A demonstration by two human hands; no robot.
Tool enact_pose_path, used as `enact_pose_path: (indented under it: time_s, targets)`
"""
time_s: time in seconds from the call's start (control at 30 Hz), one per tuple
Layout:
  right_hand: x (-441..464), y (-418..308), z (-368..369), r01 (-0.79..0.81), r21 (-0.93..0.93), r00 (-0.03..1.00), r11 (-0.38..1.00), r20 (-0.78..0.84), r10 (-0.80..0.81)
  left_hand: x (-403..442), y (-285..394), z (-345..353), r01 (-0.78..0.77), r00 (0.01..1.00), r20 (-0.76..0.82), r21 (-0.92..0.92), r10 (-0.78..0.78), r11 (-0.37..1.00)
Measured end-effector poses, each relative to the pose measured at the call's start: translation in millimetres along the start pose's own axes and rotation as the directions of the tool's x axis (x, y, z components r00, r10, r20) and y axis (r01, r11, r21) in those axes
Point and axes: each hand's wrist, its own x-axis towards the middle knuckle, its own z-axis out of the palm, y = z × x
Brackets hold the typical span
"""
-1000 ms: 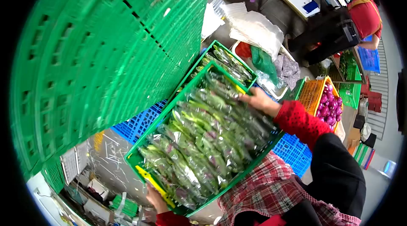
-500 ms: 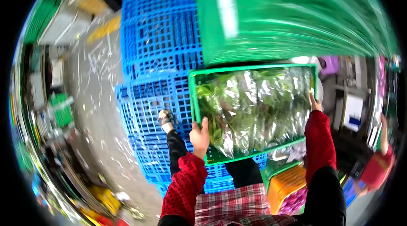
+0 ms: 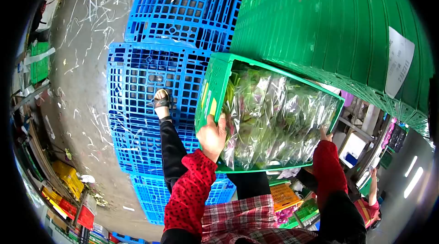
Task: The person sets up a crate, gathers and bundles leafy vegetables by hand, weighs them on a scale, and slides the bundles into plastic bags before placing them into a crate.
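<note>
A green crate [image 3: 214, 89] full of leafy vegetables in clear plastic bags [image 3: 274, 116] is held in front of my body. My left hand [image 3: 212, 137] grips its left end wall, with the thumb over the rim and the fingers on the outside. At the right end my right hand [image 3: 325, 135] holds the rim, its fingers partly hidden by the crate and bags. The crate is tilted, its left end wall in view. One sandaled foot [image 3: 161, 99] stands on a blue pallet [image 3: 132, 72] beneath.
A tall stack of green crates [image 3: 320, 24] with a paper label rises just beyond the crate. More blue pallets [image 3: 183, 10] lie ahead. Litter strips cover the floor [image 3: 82, 88] at left. An orange crate [image 3: 284, 197] and another person [image 3: 367, 207] are at lower right.
My body has turned left with the crate, away from the other person. The crate, first over another vegetable crate, is now beside the green stack above the pallets. Both hands still hold it.
</note>
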Motion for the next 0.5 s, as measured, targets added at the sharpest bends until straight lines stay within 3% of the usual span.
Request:
enact_pose_path:
  time_s: [0.03,0.07,0.1,0.13,0.23,0.5]
  targets:
    - [-4.3,-5.6,-13.6,-0.074,-0.095,0.985,0.993,0.15,0.088,1.2,-2.1,-1.4,-0.009,1.0,-0.023,-0.002,0.009,1.0]
    - [-7.4,-2.0,-11.9,-0.067,-0.064,0.983,0.996,0.169,0.077,0.8,-3.4,-2.7,-0.014,1.0,-0.024,0.013,0.014,1.0]
    - [3.5,11.0,-5.5,-0.058,-0.032,0.981,0.998,0.185,0.063,0.6,-2.3,-3.7,-0.019,0.999,-0.025,0.024,0.019,1.0]
    - [-10.8,-4.3,-15.7,-0.076,-0.125,0.979,0.989,0.18,0.098,2.1,-1.1,-3.3,-0.048,0.995,-0.089,0.034,0.051,0.998]
    - [-34.5,-23.0,-29.2,-0.016,-0.229,0.975,0.973,0.214,0.066,1.1,4.2,-3.9,-0.014,0.998,-0.055,0.078,0.018,0.997]
    - [-48.7,-35.2,-52.5,0.091,-0.493,0.959,0.865,0.279,0.058,1.7,1.1,-4.1,-0.038,0.999,0.004,-0.028,0.038,0.999]
